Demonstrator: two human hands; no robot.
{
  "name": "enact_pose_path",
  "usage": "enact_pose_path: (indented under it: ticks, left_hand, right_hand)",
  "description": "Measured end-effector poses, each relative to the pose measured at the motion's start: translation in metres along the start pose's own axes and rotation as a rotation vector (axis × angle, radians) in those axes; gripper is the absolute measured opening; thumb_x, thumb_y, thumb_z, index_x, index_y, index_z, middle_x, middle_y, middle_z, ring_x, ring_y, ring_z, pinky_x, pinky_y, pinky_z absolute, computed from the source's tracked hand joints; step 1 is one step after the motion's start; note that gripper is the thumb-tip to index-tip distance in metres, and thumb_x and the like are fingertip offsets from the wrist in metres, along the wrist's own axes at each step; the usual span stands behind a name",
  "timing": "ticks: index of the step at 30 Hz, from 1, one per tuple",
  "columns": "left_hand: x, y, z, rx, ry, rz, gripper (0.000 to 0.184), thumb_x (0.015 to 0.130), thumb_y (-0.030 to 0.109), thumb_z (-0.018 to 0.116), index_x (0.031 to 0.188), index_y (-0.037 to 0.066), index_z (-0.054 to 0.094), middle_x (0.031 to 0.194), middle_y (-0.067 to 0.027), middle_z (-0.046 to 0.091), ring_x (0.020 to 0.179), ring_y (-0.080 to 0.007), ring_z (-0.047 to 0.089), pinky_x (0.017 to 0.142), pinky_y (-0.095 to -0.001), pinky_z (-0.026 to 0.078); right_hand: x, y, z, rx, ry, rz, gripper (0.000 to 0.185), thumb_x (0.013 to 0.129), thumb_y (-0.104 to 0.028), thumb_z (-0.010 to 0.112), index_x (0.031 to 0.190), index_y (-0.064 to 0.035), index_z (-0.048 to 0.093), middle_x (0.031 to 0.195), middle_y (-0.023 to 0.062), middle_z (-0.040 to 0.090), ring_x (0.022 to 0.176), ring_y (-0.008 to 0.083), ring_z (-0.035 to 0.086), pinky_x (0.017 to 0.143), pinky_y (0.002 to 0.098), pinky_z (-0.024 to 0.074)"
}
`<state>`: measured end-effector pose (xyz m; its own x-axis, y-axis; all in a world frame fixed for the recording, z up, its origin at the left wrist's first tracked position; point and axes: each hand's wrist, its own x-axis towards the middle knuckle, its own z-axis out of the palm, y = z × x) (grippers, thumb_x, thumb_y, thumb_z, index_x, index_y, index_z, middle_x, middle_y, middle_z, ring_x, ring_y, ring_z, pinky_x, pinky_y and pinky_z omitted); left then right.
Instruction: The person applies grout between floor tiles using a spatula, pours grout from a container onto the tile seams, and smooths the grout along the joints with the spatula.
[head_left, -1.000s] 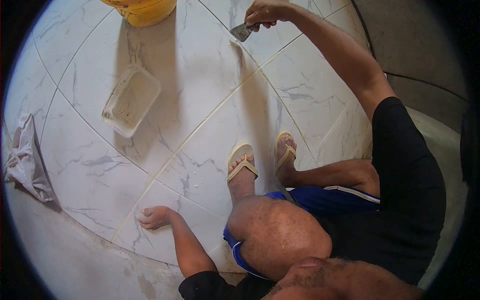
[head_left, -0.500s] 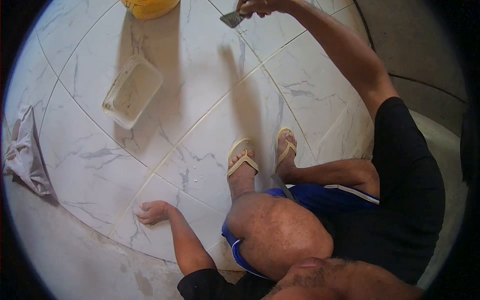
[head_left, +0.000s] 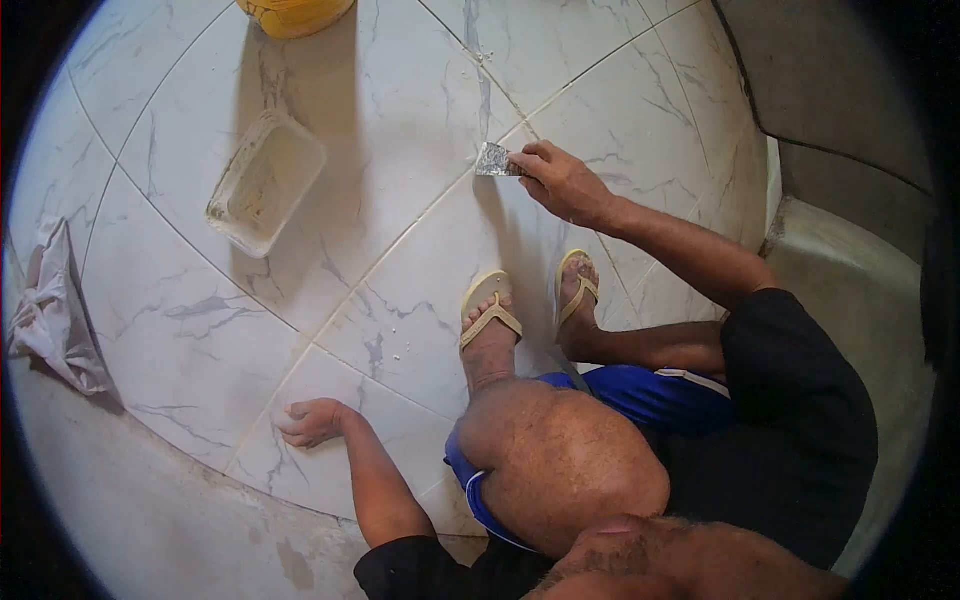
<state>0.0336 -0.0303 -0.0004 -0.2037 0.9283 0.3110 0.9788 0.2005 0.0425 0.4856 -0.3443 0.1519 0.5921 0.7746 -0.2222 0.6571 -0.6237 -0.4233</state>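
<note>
My right hand (head_left: 562,182) grips a small scraper with a flat metal blade (head_left: 493,160). The blade is at a pale joint between marbled white tiles (head_left: 420,270), near where joints cross. My left hand (head_left: 312,422) is low on the left at the tiles, its fingers curled in; whatever they may hold is too small to make out. A rectangular white tub (head_left: 268,184), smeared inside, sits on the floor between the hands, farther forward.
At the top edge stands a yellow bucket (head_left: 295,14). A crumpled white cloth (head_left: 58,315) lies at the far left by the floor's edge. My sandalled feet (head_left: 490,312) are below the scraper. Small white crumbs dot the tiles, and a grey ledge (head_left: 840,260) borders the right.
My right hand with the scraper has come back from the top of the view toward my feet, its blade now at another part of the joints. My left hand has hardly moved.
</note>
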Motion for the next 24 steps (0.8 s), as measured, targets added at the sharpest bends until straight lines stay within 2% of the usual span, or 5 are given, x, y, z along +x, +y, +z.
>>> enact_pose_path:
  ticks: [4, 14, 20, 24]
  left_hand:
    - [-0.001, -0.005, 0.005, 0.028, 0.054, 0.067, 0.050, 0.101, 0.039, 0.056, 0.137, 0.004, 0.055, 0.136, -0.0172, 0.053, 0.126, -0.0378, 0.052, 0.103, -0.0538, 0.039]
    - [-0.001, 0.002, -0.002, -0.013, 0.045, 0.019, 0.050, 0.101, 0.040, 0.055, 0.133, 0.002, 0.058, 0.135, -0.0187, 0.055, 0.125, -0.0382, 0.052, 0.103, -0.0540, 0.040]
    - [0.001, 0.002, -0.002, 0.007, 0.027, 0.014, 0.050, 0.101, 0.039, 0.055, 0.134, 0.002, 0.059, 0.136, -0.0194, 0.054, 0.126, -0.0391, 0.052, 0.103, -0.0540, 0.041]
    - [0.000, 0.009, -0.008, 0.021, 0.007, -0.008, 0.051, 0.101, 0.040, 0.054, 0.135, 0.002, 0.058, 0.136, -0.0193, 0.054, 0.126, -0.0385, 0.052, 0.102, -0.0539, 0.041]
  right_hand:
    - [-0.010, -0.006, 0.014, 0.014, 0.041, 0.037, 0.036, 0.092, -0.006, 0.066, 0.127, 0.0007, 0.059, 0.116, 0.0214, 0.060, 0.100, 0.0351, 0.065, 0.085, 0.0410, 0.0566]
    - [-0.011, -0.031, 0.038, 0.187, 0.079, 0.301, 0.035, 0.094, -0.008, 0.063, 0.128, -0.0018, 0.056, 0.118, 0.0215, 0.056, 0.097, 0.0399, 0.066, 0.083, 0.0435, 0.0571]
    - [0.000, -0.060, 0.068, 0.276, 0.168, 0.499, 0.041, 0.095, -0.016, 0.061, 0.133, -0.0030, 0.049, 0.121, 0.0228, 0.052, 0.103, 0.0424, 0.063, 0.091, 0.0487, 0.0529]
    - [0.036, -0.067, 0.077, 0.337, 0.257, 0.685, 0.044, 0.094, -0.021, 0.061, 0.131, -0.0015, 0.049, 0.122, 0.0250, 0.052, 0.110, 0.0434, 0.059, 0.096, 0.0489, 0.0502]
